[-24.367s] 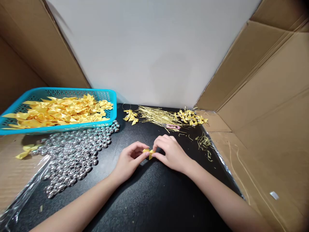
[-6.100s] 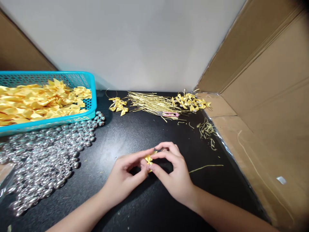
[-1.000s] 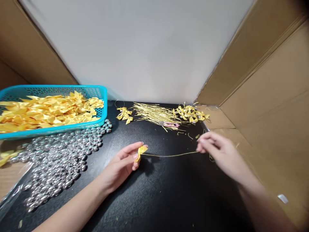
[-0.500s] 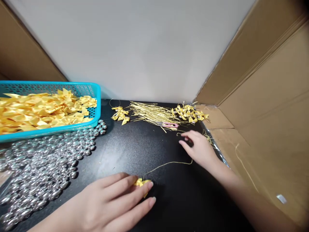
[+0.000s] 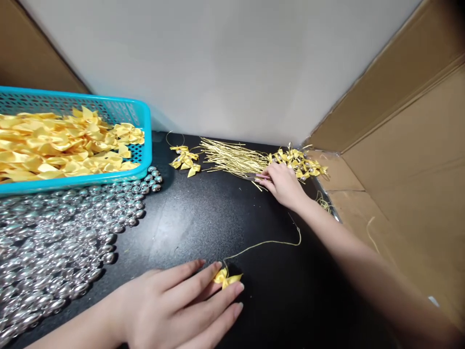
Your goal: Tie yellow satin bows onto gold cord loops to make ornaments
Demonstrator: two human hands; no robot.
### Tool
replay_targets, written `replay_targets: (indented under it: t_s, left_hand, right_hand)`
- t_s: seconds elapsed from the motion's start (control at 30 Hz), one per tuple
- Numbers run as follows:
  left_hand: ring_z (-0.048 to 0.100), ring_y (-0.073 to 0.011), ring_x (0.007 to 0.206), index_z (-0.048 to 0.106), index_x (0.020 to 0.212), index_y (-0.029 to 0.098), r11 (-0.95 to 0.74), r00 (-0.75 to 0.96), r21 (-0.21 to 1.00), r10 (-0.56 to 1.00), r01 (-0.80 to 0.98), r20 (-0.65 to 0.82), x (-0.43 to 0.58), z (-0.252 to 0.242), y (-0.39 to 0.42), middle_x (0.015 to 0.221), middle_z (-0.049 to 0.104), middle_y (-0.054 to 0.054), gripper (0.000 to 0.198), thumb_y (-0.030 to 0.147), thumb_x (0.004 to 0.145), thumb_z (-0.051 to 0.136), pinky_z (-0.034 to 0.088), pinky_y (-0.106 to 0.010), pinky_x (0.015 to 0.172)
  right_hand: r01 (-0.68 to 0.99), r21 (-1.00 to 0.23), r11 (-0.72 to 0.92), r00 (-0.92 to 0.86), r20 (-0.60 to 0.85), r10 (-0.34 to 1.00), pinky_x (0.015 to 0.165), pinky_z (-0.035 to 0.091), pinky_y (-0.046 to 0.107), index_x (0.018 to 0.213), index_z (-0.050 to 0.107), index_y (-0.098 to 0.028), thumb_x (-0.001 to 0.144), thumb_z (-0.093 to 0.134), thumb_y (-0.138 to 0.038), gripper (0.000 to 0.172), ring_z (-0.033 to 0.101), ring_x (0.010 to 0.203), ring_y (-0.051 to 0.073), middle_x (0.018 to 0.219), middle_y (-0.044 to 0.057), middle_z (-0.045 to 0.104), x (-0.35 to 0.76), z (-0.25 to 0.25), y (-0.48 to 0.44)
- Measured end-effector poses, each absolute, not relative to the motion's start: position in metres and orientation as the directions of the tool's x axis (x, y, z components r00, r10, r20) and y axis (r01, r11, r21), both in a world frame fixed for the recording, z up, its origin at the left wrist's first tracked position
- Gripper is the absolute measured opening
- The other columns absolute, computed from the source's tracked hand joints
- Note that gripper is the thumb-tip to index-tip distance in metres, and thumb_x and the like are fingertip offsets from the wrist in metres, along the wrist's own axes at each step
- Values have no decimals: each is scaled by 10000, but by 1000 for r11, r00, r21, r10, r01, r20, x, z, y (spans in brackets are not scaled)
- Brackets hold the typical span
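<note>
My left hand [image 5: 170, 305] lies near the front of the black table [image 5: 203, 218], its fingertips pinching a small yellow ribbon bow [image 5: 225, 278]. A thin gold cord [image 5: 269, 242] trails from the bow toward the right. My right hand [image 5: 281, 183] reaches to the back of the table. Its fingers rest on a pink-handled tool [image 5: 260, 177] lying at the edge of a bundle of gold cords [image 5: 232, 157]; whether they grip it does not show.
A blue basket [image 5: 109, 109] full of yellow ribbon bows stands at the back left. Several silver beads [image 5: 65, 232] spread in front of it. Finished bows lie at the back centre [image 5: 185, 159] and back right [image 5: 301, 162]. Cardboard walls [image 5: 410, 145] close the right side.
My right hand let go of the gold cord and moved back to the pink-handled tool. My left hand came down to the table front with the bow.
</note>
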State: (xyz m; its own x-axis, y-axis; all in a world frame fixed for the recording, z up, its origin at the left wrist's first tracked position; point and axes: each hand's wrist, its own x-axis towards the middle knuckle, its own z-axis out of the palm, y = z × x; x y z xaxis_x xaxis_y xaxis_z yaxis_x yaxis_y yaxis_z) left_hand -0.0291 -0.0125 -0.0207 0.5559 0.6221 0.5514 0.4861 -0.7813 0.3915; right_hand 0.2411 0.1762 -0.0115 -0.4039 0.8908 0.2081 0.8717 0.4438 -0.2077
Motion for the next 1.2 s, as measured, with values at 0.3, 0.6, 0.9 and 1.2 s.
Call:
replay_targets:
  t_s: [0.3, 0.6, 0.9, 1.2]
  left_hand:
    - [703, -191, 1004, 745, 971, 245, -919, 621, 150, 359, 364, 697, -35, -7, 18, 1160, 743, 68, 250, 169, 963, 507, 595, -295, 834]
    - [719, -76, 830, 740, 899, 287, -868, 488, 364, 493, 338, 721, -29, 6, 23, 959, 795, 118, 161, 214, 935, 601, 559, -151, 772]
    - [722, -96, 819, 717, 949, 227, -852, 487, 454, 522, 261, 700, -29, -3, 22, 916, 806, 73, 221, 205, 986, 500, 587, -178, 739]
    - [743, -102, 771, 720, 957, 209, -835, 507, 511, 538, 206, 674, -29, -5, 23, 826, 806, 28, 180, 173, 954, 543, 616, -160, 759]
  right_hand:
    - [769, -396, 502, -325, 434, 840, 822, 454, 401, 810, 439, -228, 913, 527, -239, 136, 591, 937, 245, 962, 77, 625, 243, -5, 161]
    - [509, -713, 483, -586, 125, 801, 641, 429, 244, 1021, 582, -211, 997, 429, -292, 175, 566, 686, 121, 785, -3, 603, 224, 27, 84]
    - [288, -809, 512, -658, 222, 720, 599, 394, 244, 933, 613, -149, 1000, 414, -419, 342, 495, 638, 121, 740, 26, 591, 203, 12, 50]
    - [273, -823, 498, -641, 230, 732, 591, 386, 259, 926, 624, -155, 992, 412, -453, 372, 499, 627, 133, 721, 33, 607, 204, -1, 46]
